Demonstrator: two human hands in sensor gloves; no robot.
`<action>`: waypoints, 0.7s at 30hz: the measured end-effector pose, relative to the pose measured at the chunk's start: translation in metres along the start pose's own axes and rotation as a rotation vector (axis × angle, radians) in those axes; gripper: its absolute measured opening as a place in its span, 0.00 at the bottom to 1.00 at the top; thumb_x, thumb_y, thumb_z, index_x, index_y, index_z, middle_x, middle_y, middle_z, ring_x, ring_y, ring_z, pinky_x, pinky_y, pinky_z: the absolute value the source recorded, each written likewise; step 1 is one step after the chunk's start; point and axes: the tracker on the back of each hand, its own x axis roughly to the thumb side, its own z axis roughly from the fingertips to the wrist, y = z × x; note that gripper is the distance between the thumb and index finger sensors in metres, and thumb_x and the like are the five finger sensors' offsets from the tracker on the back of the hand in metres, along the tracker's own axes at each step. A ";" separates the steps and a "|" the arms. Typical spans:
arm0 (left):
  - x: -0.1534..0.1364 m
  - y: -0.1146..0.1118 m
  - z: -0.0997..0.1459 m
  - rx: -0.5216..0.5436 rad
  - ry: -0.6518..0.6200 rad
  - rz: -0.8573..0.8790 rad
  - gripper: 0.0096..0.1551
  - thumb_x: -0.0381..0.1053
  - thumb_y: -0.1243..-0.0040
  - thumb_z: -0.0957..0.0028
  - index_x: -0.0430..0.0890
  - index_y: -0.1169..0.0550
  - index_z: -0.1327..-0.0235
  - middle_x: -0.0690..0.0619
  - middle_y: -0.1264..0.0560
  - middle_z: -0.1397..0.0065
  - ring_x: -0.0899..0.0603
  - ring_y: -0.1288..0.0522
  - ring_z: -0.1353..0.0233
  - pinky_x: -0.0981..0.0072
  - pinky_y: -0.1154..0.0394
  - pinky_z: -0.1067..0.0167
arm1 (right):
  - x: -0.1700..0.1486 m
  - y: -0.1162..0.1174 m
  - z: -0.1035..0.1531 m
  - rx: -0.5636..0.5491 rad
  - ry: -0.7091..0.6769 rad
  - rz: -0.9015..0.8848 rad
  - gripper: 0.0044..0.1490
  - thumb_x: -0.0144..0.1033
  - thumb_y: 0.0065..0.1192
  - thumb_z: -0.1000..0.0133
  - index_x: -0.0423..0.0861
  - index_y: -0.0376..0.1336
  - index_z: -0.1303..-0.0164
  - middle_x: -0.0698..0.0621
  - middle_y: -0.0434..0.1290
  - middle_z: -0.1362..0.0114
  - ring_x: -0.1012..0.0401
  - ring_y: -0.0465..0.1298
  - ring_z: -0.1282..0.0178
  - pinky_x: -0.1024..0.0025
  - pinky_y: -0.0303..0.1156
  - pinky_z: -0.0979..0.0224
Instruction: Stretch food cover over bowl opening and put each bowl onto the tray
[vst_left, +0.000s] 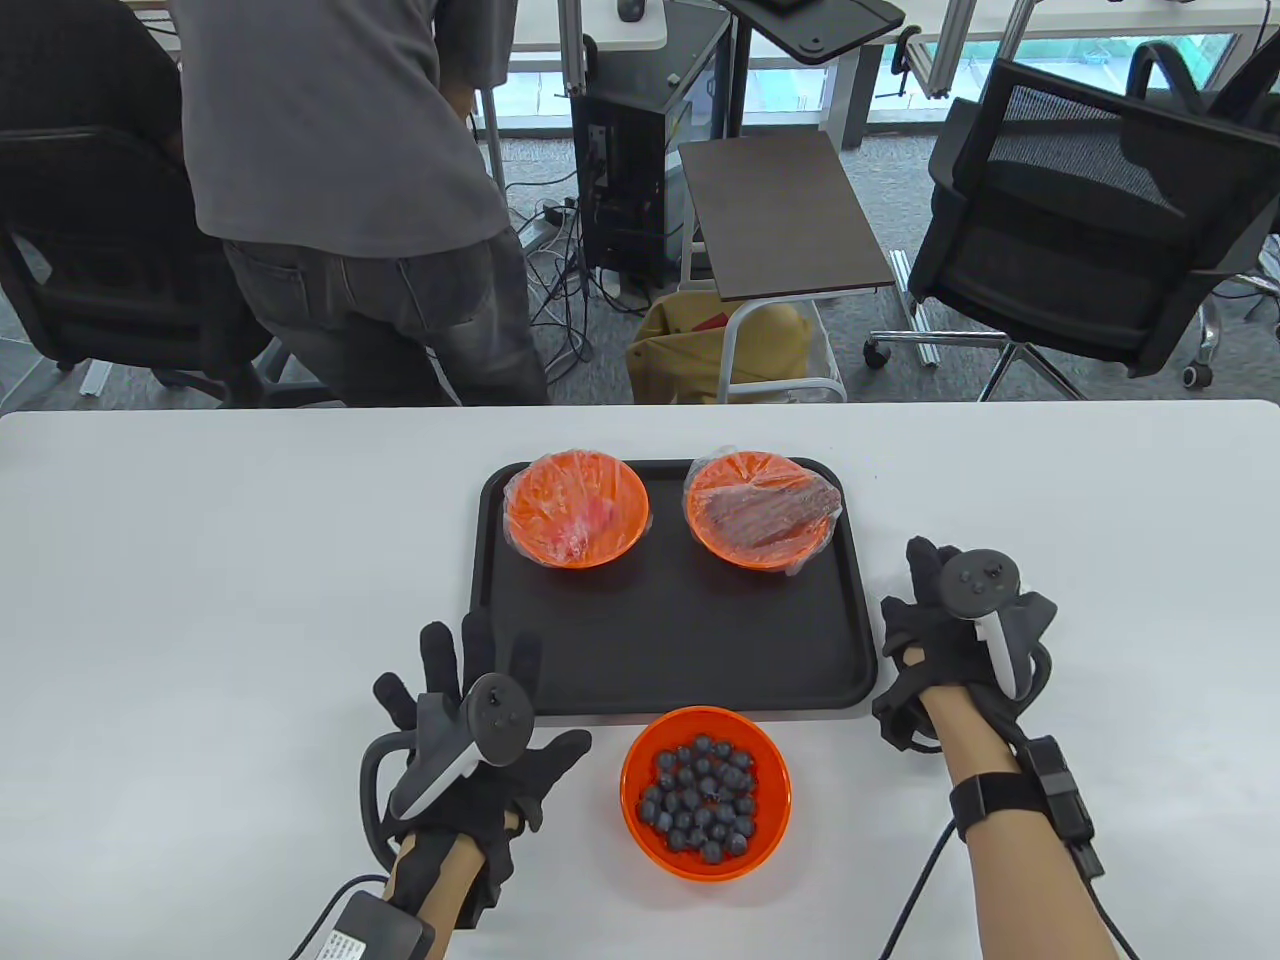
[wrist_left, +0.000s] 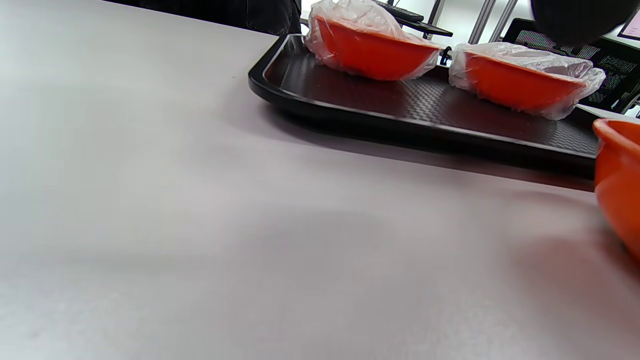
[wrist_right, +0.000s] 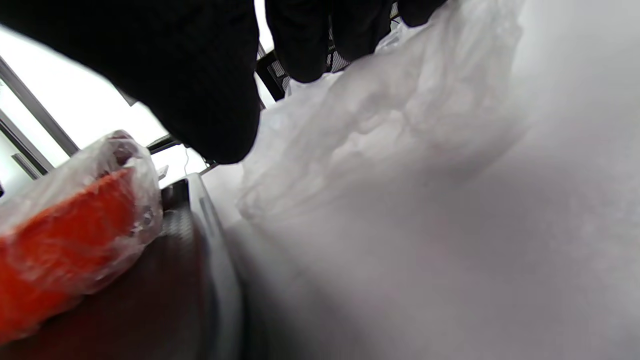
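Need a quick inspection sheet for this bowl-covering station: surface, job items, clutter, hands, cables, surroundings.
Surface: white table, black tray centred.
Job's things: two covered bowls, left and right, on tray; blueberry bowl uncovered, on table before tray; loose food cover right of tray.
Clutter: nothing seen.
Grippers: left hand flat, fingers spread; right hand at loose cover, grip unclear.
Cables: glove leads off both wrists.
Surroundings: standing person, office chairs, side table.

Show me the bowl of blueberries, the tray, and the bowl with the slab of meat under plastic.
bowl of blueberries (vst_left: 705, 795): table view, on the berries at its middle.
tray (vst_left: 680, 640): table view, on its bare black floor.
bowl with meat (vst_left: 762, 510): table view, on the plastic cover over the meat.
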 end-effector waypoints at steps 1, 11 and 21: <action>0.000 0.000 0.000 -0.003 -0.003 -0.004 0.61 0.90 0.54 0.54 0.71 0.65 0.18 0.57 0.79 0.14 0.39 0.83 0.17 0.25 0.77 0.32 | -0.001 0.002 -0.001 0.003 0.011 0.012 0.48 0.40 0.81 0.48 0.65 0.57 0.19 0.56 0.57 0.11 0.50 0.53 0.10 0.51 0.49 0.13; -0.001 0.000 -0.001 -0.003 0.003 -0.009 0.60 0.90 0.54 0.54 0.71 0.65 0.18 0.57 0.79 0.14 0.39 0.83 0.17 0.26 0.77 0.32 | -0.014 0.007 0.000 -0.074 0.059 0.116 0.30 0.34 0.81 0.49 0.58 0.72 0.34 0.53 0.75 0.27 0.50 0.73 0.26 0.57 0.70 0.22; -0.005 -0.003 -0.007 -0.025 0.061 -0.071 0.60 0.91 0.58 0.55 0.70 0.65 0.18 0.57 0.79 0.14 0.41 0.84 0.17 0.27 0.79 0.33 | -0.004 -0.033 0.026 -0.167 -0.054 0.136 0.25 0.31 0.82 0.51 0.54 0.76 0.42 0.50 0.80 0.35 0.49 0.82 0.38 0.58 0.82 0.37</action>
